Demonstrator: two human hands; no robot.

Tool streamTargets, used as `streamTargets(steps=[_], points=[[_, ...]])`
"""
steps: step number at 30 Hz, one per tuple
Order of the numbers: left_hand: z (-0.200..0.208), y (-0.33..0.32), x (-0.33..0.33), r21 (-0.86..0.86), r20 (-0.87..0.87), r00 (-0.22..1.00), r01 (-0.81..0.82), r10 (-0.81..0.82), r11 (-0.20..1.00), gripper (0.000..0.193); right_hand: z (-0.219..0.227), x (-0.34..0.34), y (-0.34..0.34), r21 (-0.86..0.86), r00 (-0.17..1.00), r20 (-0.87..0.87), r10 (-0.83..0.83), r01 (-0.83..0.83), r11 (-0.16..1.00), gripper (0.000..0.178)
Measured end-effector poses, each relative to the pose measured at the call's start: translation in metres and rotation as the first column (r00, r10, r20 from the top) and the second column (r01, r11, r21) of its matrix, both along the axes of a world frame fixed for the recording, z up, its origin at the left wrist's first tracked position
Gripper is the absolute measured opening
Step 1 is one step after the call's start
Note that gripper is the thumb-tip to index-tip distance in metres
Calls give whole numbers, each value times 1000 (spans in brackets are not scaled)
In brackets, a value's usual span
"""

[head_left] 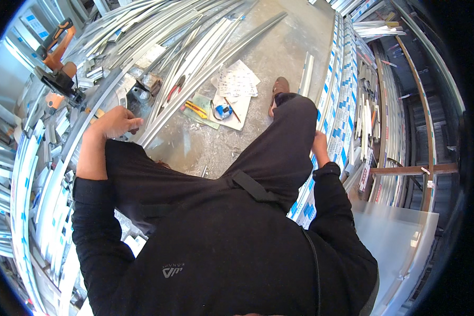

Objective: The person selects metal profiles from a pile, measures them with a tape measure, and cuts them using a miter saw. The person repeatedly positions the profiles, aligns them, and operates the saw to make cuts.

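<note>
A long grey profile (214,70) lay slantwise on the floor (289,45), its near end beside the left knee (122,149) and its far end up and to the right. Its long axis ran away from the person, leaning rightward, with the end nearest the body close to the left hand (115,122). That hand hung above the left knee, its grip released, fingers loosely bent and nothing visible in it; whether it touched the profile could not be told. The right hand (319,147) was at the outer side of the right knee (297,113), its fingers mostly hidden, so its grip could not be told.

Counted near the profile were one pair of red-handled pliers (176,88) on its left, and to its right one yellow knife (196,109), one blue tape measure (224,111), one slim dark pencil (233,108) and one written sheet (237,82). One orange-and-black saw (62,73) stood farther left. Many pale profiles (152,23), too overlapped to count, lay beyond.
</note>
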State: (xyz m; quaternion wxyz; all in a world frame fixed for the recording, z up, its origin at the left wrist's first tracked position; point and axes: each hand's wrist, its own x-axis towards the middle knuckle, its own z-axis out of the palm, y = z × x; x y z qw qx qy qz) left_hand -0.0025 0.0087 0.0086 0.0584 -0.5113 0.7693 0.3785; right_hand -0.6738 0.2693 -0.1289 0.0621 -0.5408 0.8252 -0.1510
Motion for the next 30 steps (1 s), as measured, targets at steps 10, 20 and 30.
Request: streamTargets(steps=[10,20,30], points=[[33,-22,-7,2,-103,986,132,-131,991,40,70,26,-155,-65,895,408,-179,224,972,27],[-140,-230,-42,86,-97,995,-16,25,996,64,-1,183,-637,-177,932,119,343,-319,931,33],[-291,-392,-202,-154,-139,924,-376,356,914,84,-75,88,-774,214,924,246,292,-345,914,52]])
